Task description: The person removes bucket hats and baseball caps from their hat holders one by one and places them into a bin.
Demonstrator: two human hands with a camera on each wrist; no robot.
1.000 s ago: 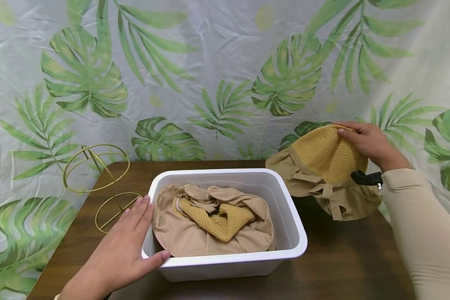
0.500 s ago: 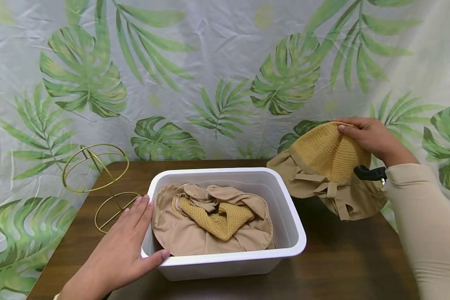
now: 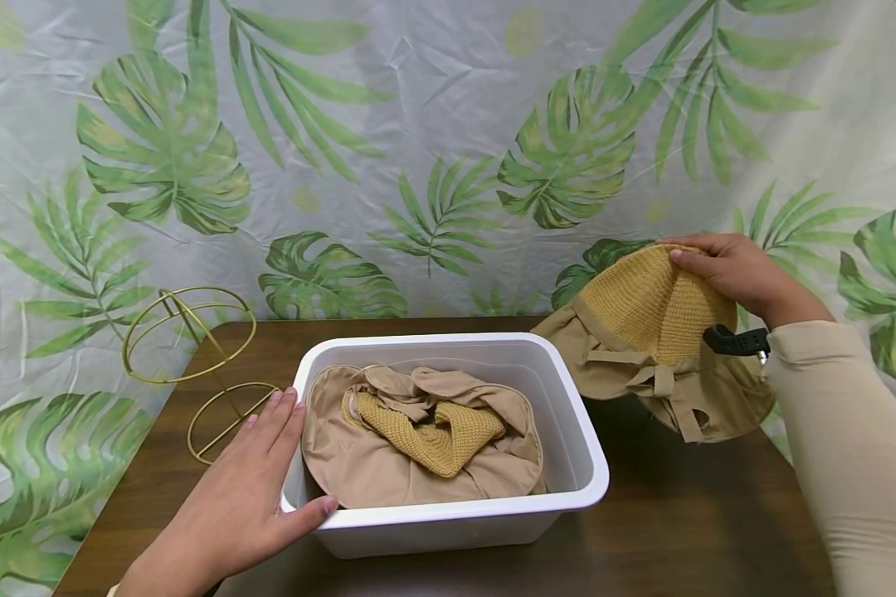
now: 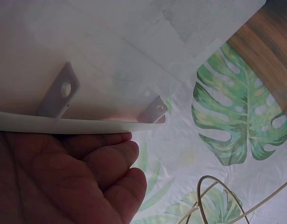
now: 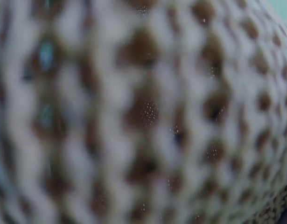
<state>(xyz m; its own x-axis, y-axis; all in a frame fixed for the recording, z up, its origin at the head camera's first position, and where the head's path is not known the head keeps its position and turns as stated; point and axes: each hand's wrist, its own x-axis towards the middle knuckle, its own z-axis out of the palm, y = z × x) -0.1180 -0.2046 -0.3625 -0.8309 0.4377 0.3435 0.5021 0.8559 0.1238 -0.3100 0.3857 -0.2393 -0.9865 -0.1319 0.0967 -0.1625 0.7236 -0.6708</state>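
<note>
My right hand pinches the top of a sun hat with a mustard knitted crown and a floppy tan brim. The hat hangs over the table's right side, its cloth ties dangling. In the right wrist view, blurred knit fills the frame. My left hand rests on the left rim of a white plastic tub, fingers straight and thumb at the front corner. From below, the left wrist view shows the fingers right at the rim. Inside the tub lies a second tan hat with a folded-in knitted crown.
A gold wire stand with two rings stands behind my left hand, left of the tub. The dark wooden table ends at a leaf-patterned curtain behind it.
My right hand has shifted slightly right with the hat, and the brim swings a little. The left hand and the tub stay in place.
</note>
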